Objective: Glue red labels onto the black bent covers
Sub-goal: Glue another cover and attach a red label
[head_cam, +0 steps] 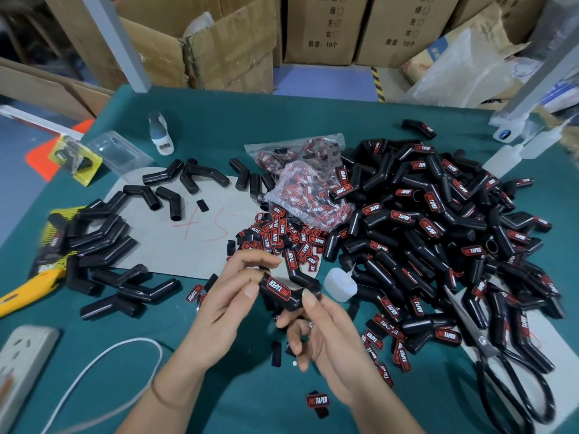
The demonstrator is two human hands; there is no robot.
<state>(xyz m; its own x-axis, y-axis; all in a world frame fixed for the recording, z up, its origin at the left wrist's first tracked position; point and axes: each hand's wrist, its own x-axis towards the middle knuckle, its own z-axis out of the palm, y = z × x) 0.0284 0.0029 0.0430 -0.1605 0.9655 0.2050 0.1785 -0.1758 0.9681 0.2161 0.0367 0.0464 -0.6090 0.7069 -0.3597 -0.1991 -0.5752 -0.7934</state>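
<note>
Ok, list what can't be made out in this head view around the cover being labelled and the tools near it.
- Held cover: its far end is hidden behind the right hand; whether glue is set under the label can't be seen.
- Left hand: its fingertips hide the cover's left end.
- Glue bottle: fill level too faint to tell.
- Scissors: handles run off the bottom edge.
- Yellow knife: cut off by the left edge.

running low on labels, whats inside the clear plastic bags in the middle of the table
Both clear plastic bags hold more red and black labels, visible through the film. The crumpled plastic and glare hide how many. Loose labels lie on the table at the nearer bag's mouth.
</note>
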